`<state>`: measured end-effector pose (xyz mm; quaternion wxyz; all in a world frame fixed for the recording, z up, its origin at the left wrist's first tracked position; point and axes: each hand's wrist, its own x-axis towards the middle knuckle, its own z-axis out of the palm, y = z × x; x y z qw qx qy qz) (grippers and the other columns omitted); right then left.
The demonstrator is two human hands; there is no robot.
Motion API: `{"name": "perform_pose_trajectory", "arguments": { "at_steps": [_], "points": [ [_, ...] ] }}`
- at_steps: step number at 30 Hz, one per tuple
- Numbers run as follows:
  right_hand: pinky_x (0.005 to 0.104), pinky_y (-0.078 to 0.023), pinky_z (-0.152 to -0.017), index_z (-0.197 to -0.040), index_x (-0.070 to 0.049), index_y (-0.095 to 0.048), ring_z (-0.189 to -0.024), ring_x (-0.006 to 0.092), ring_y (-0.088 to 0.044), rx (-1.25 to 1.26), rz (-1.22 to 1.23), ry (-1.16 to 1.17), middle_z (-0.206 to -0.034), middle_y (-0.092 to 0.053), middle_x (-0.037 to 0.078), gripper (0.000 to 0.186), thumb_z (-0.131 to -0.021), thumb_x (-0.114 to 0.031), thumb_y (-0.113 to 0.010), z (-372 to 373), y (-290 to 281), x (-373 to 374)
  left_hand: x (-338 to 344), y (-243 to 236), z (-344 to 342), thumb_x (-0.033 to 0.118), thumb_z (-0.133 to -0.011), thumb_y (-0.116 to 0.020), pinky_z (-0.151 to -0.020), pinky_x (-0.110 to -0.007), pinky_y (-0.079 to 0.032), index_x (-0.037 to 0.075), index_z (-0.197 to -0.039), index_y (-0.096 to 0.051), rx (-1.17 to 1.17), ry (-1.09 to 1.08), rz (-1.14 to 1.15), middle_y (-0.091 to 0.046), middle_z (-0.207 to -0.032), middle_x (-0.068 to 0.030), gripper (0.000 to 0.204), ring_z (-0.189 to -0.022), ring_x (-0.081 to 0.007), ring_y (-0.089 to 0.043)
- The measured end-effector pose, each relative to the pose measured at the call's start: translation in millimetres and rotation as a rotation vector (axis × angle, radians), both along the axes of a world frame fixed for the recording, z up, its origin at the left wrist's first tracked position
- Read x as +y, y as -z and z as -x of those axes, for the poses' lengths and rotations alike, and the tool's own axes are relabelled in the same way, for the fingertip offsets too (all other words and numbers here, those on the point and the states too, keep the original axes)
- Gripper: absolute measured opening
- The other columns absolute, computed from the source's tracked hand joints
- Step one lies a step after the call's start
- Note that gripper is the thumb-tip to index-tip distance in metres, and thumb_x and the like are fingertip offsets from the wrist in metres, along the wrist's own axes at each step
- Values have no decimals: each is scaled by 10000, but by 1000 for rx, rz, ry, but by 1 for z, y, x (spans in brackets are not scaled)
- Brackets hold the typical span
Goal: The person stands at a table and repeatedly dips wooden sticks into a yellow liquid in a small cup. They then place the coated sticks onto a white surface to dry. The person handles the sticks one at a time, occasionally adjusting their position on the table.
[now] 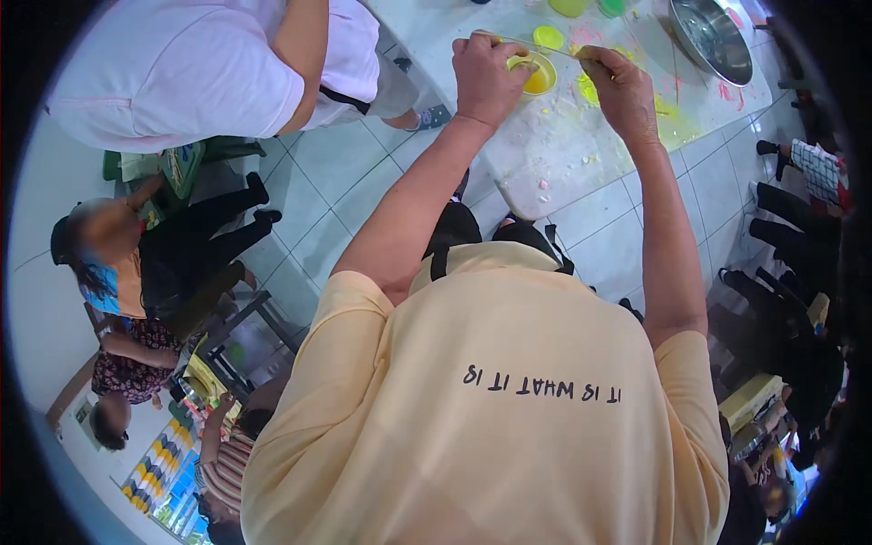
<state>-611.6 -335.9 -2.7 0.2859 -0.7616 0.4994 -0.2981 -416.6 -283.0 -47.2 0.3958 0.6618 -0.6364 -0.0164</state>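
A thin, pale, straight strand stretches between my two hands over the table; I cannot tell whether it is a stick or a string. My left hand is closed on its left end, with the thumb side close against a small yellow cup. Yellow liquid shows inside the cup. At the strand's other end, my right hand pinches with thumb and fingers. Whether the left hand also touches the cup is hard to make out.
Yellow and pink smears mark the white table. A yellow-green round lid lies beyond the cup, and a metal basin stands at the far right. A person in a white shirt stands close on the left. Other people are around the room.
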Motion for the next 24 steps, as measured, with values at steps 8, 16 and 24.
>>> {"name": "perform_pose_trajectory", "arguments": {
  "at_steps": [8, 16, 24],
  "points": [
    [361, -519, -740, -1016, -93, -703, -810, 300, -663, 37, 87, -21, -953, -686, 111, 163, -890, -168, -632, 1, 3, -2, -7, 0, 4, 282, -741, -735, -882, -377, -368, 132, -821, -761, 7, 4, -56, -637, -902, -77, 173, -953, -227, -543],
    [360, -520, -717, -1010, -85, -704, -792, 297, -659, -1, 108, -43, -940, -682, 106, 159, -895, -163, -627, 5, 5, 0, -13, 8, 3, 252, -693, -743, -846, -370, -381, 157, -762, -766, 20, 26, -51, -634, -840, -39, 120, -911, -215, -530],
    [354, -515, -711, -1011, -74, -696, -785, 295, -655, -30, 111, -40, -938, -678, 102, 158, -895, -155, -625, 6, 0, 2, -7, 6, 5, 261, -747, -717, -888, -357, -355, 113, -813, -764, 43, 52, -123, -686, -844, -47, 169, -927, -196, -563]
  ]
}}
